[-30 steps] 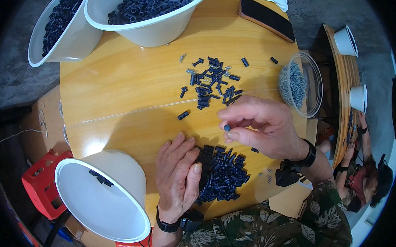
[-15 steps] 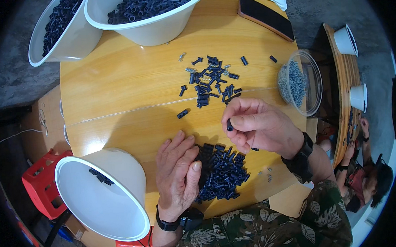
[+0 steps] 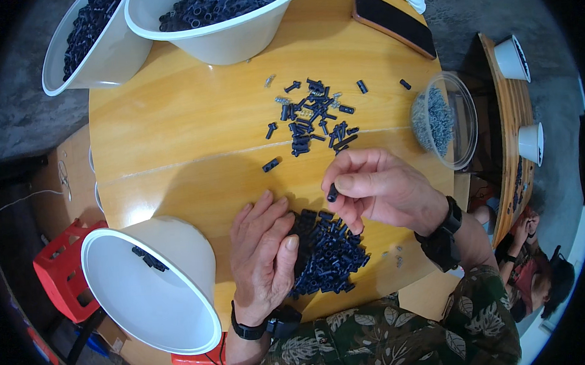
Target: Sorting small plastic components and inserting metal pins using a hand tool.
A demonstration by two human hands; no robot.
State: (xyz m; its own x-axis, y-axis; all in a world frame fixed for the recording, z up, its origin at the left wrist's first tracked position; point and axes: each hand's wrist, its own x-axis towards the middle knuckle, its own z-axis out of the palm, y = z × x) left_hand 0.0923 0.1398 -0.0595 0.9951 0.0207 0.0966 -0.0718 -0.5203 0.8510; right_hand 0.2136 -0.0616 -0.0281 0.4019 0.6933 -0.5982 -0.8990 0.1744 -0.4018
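Note:
Between thumb and fingers, my right hand point(image 3: 381, 188) pinches a small black cylindrical piece point(image 3: 333, 193) above the table. My left hand point(image 3: 263, 252) lies with fingers stretched out on the tabletop, its right side against a dense pile of small black plastic parts point(image 3: 328, 256). Farther out, a looser scatter of black parts point(image 3: 315, 110) is mixed with a few small metal springs point(image 3: 306, 114). One single black part point(image 3: 270, 164) rests apart, between that scatter and my left hand. The far side of the near pile is partly hidden by my hands.
At front left a white tub point(image 3: 150, 286) leans with a few black parts inside. Two white tubs point(image 3: 234, 48) full of black parts stand at the back left. A clear bowl of springs point(image 3: 463, 129) and a phone point(image 3: 393, 23) are rightward. Another person point(image 3: 531, 270) sits beyond.
My right hand has shifted slightly left and down, with the black piece still pinched. My left hand stays nearly where it was. The other person's hands have moved.

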